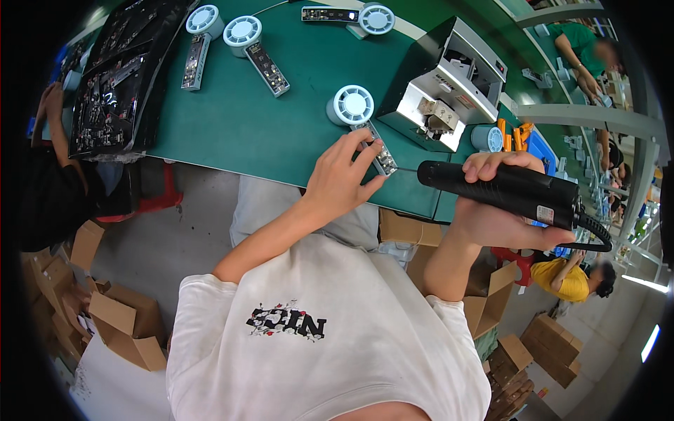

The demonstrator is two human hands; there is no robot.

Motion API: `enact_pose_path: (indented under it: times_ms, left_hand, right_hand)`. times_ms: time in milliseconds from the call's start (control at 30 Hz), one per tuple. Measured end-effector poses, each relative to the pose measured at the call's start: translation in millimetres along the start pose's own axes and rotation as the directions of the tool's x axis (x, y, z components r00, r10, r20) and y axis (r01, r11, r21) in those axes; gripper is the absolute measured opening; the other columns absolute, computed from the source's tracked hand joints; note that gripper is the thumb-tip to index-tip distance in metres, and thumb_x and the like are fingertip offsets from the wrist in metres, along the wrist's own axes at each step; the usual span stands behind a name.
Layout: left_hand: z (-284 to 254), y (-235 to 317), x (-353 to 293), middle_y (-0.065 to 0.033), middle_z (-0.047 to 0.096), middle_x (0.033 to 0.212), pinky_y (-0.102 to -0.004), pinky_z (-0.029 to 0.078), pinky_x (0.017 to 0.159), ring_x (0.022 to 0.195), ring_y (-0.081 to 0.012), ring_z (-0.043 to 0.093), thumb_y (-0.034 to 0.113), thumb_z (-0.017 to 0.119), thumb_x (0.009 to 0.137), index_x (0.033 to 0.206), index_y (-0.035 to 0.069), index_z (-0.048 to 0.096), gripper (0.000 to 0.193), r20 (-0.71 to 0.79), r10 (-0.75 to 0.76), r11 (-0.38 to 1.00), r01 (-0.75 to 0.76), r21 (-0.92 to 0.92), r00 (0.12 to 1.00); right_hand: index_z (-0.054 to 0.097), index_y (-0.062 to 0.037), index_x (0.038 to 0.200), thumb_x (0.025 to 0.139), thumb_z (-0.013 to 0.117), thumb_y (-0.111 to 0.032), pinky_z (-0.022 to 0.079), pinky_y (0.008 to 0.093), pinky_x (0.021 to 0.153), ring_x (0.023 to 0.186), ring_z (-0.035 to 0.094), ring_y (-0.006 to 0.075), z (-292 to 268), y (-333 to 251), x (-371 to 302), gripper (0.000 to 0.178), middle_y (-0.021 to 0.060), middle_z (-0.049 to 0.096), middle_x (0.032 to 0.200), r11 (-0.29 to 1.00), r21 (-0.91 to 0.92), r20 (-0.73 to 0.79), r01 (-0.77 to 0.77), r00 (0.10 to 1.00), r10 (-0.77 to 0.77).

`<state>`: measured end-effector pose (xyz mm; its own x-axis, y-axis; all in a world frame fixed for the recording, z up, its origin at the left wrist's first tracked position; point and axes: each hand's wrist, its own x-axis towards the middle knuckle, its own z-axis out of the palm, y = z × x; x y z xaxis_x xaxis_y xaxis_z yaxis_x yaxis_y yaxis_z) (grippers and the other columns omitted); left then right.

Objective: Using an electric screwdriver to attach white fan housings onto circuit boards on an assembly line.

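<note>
My right hand [502, 203] is wrapped round a black corded electric screwdriver [498, 188], held nearly level with its bit pointing left. The thin bit reaches the lower end of a light blue handheld fan [353, 105]; whether it touches a screw is too small to tell. The fan lies on the green table [217, 126], its handle open and the circuit board bare. My left hand [344, 168] grips that handle between fingers and thumb, partly hiding the board.
Three similar fans, one of them this light blue fan [243, 31], lie at the back. A black tray [112, 84] of circuit boards stands left. A metal box-shaped machine [449, 84] stands right, near orange-handled tools [519, 135]. Co-workers sit on both sides; cardboard boxes [130, 323] cover the floor.
</note>
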<state>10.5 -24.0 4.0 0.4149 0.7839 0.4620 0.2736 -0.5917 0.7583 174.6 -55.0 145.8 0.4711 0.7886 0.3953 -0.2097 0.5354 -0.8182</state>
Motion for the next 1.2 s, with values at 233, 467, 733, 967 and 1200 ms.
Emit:
enact_pose_path:
  times_ms: [233, 467, 733, 967, 1200]
  left_hand:
    - [-0.4, 2.5, 0.4, -0.0103, 0.053, 0.114, -0.0370, 0.053, 0.074, 0.090, -0.0250, 0.060, 0.010, 0.081, 0.069, 0.114, 0.000, 0.061, 0.051, 0.018, -0.014, 1.000, 0.014, 0.000, 1.000]
    - [0.5, 1.5, -0.1, -0.0104, 0.053, 0.114, -0.0367, 0.053, 0.074, 0.090, -0.0249, 0.060, 0.011, 0.081, 0.069, 0.115, 0.000, 0.061, 0.051, 0.025, -0.024, 1.000, 0.024, 0.009, 0.999]
    - [-0.5, 2.0, 0.6, -0.0107, 0.053, 0.115, -0.0368, 0.053, 0.074, 0.090, -0.0252, 0.060, 0.011, 0.081, 0.069, 0.114, 0.000, 0.061, 0.051, 0.022, -0.015, 1.000, 0.014, 0.025, 1.000]
    - [-0.9, 1.4, -0.1, -0.0101, 0.053, 0.115, -0.0364, 0.053, 0.073, 0.091, -0.0248, 0.060, 0.010, 0.081, 0.068, 0.114, 0.000, 0.061, 0.052, 0.031, -0.016, 1.000, 0.015, 0.020, 0.999]
    - [-0.9, 1.0, 0.0, -0.0100, 0.053, 0.115, -0.0366, 0.052, 0.072, 0.090, -0.0248, 0.060, 0.010, 0.081, 0.068, 0.116, 0.000, 0.060, 0.053, 0.026, 0.000, 1.000, -0.001, 0.014, 1.000]
  right_hand:
    - [0.054, 0.0066, 0.097, 0.070, 0.028, -0.098, 0.047, 0.0373, 0.052, 0.057, 0.057, 0.0259, -6.2, 6.1, 2.8, 0.111, 0.0146, 0.055, 0.071, 0.999, 0.035, 0.004, 0.004, 1.000, -0.005]
    - [0.054, 0.0066, 0.096, 0.071, 0.028, -0.098, 0.047, 0.0372, 0.051, 0.058, 0.057, 0.0257, -7.5, 6.4, 3.7, 0.111, 0.0143, 0.055, 0.072, 0.999, 0.033, 0.005, 0.006, 1.000, -0.007]
    - [0.052, 0.0039, 0.092, 0.064, 0.029, -0.102, 0.046, 0.0355, 0.051, 0.055, 0.054, 0.0235, -2.4, 9.4, 2.3, 0.111, 0.0128, 0.054, 0.068, 1.000, -0.005, -0.016, -0.030, 0.999, 0.030]
    - [0.052, -0.0005, 0.089, 0.059, 0.030, -0.104, 0.042, 0.0307, 0.047, 0.050, 0.051, 0.0205, 2.1, 19.2, -2.5, 0.110, 0.0086, 0.053, 0.065, 0.998, 0.047, -0.061, -0.050, 0.997, 0.053]
    - [0.050, 0.0045, 0.094, 0.055, 0.039, -0.104, 0.047, 0.0334, 0.053, 0.056, 0.056, 0.0222, -11.4, 24.0, -2.9, 0.115, 0.0119, 0.055, 0.071, 0.992, 0.123, 0.218, -0.038, 0.976, 0.011]
